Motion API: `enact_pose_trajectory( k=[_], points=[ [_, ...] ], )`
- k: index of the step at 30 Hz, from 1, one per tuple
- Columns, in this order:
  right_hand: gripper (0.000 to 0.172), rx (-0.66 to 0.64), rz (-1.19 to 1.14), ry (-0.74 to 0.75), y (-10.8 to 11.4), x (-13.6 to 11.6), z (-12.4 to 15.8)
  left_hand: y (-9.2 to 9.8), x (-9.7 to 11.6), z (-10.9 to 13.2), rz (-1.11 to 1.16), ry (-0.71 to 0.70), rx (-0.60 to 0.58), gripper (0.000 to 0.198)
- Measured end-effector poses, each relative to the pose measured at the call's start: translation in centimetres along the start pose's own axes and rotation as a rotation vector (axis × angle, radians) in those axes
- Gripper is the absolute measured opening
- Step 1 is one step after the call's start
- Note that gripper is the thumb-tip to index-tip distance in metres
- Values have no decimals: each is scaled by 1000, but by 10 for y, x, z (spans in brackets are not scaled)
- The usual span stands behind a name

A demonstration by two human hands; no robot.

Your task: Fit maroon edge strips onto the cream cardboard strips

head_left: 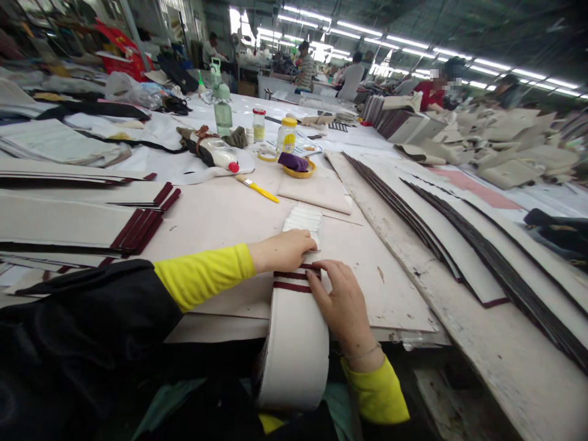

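A stack of long beige strips with maroon ends (294, 331) droops over the table's near edge in front of me. My left hand (285, 250) rests on its far end with fingers curled down, pressing the top strip beside a small pile of white pieces (303, 222). My right hand (342, 300) lies on the right side of the stack, fingers together, pinching at the maroon band.
A yellow-handled brush (257, 188), a glue bottle with red cap (220, 154), jars and a yellow bowl (298, 166) stand beyond. Fanned rows of strips (450, 239) lie right, more stacks (68, 220) left. Other people work at the far end.
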State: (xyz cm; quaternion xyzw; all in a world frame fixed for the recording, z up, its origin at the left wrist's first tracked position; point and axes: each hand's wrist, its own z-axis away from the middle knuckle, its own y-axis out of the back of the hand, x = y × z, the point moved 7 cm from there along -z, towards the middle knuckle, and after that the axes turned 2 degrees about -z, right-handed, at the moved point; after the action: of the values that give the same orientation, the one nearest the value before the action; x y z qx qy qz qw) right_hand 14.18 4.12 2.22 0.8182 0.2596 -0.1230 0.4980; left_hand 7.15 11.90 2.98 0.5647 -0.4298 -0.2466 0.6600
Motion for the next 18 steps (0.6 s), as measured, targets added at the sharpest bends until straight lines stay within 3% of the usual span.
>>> enact_pose_trajectory(
  k=[3, 8, 18],
  points=[
    [34, 114, 35, -54, 4, 8, 2, -3, 4, 3, -78, -55, 51, 23],
    [54, 79, -32, -75, -2, 16, 0, -8, 9, 6, -163, -121, 109, 19],
    [50, 10, -38, -32, -8, 16, -8, -10, 13, 13, -231, -164, 120, 17]
  ],
)
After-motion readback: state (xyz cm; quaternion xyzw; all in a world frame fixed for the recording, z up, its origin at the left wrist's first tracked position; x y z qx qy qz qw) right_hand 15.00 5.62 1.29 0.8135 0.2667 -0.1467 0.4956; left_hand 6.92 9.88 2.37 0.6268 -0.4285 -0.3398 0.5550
